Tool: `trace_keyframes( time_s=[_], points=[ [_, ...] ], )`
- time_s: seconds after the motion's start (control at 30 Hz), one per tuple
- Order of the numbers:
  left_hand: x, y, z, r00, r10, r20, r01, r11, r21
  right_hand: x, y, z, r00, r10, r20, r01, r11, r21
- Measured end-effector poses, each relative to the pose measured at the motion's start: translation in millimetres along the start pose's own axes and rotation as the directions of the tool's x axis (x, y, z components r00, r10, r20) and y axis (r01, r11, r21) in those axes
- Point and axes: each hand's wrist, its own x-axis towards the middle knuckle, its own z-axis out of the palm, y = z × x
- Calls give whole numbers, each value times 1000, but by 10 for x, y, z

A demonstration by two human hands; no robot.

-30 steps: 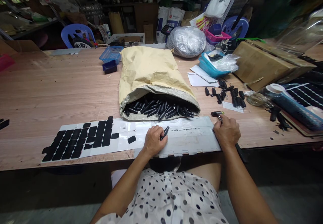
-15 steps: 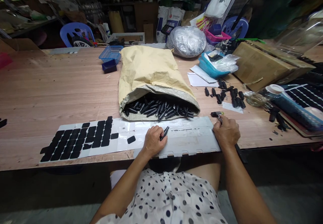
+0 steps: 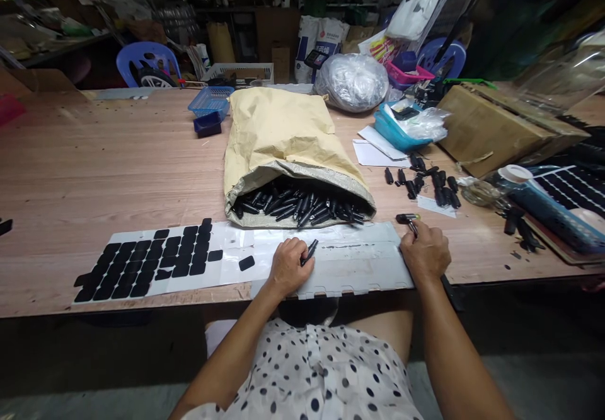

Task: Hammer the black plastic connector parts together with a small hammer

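Observation:
My left hand (image 3: pixel 292 266) is closed around a slim black tapered part (image 3: pixel 309 251), whose end points up and to the right. It rests over a grey board (image 3: pixel 359 262) at the table's front edge. At the board's right end, my right hand (image 3: pixel 425 253) grips a small hammer. The hammer's head (image 3: pixel 406 218) is black with a yellowish end and lies just beyond my fingers; its dark handle (image 3: pixel 452 294) shows below the hand. Ahead of my left hand lies a yellow sack (image 3: pixel 283 123), its mouth facing me, full of similar black parts (image 3: pixel 302 205).
A white sheet (image 3: pixel 227 275) carries rows of black rounded pads (image 3: pixel 127 262) on the left. Loose black fittings (image 3: pixel 442 190) lie at right, near a teal basket (image 3: pixel 401 130) and a cardboard box (image 3: pixel 491 123). Blue baskets (image 3: pixel 208 101) stand behind the sack.
The view has shifted very slightly. Both hands keep their places and their grips on the black part and the hammer.

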Motion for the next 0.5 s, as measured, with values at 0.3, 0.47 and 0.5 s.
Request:
trace_keyframes(
  time_s=[0.3, 0.47, 0.5],
  points=[
    [-3, 13, -18, 1000, 20, -11, -20, 999, 28, 0, -12, -14, 1000, 8, 9, -9, 1000, 15],
    [0, 8, -10, 1000, 2, 1, -2, 1000, 14, -2, -9, 0, 1000, 14, 6, -14, 1000, -2],
    [1, 7, -8, 1000, -1, 5, 1, 1000, 11, -2, -8, 4, 1000, 12, 2, -12, 1000, 0]
  ],
)
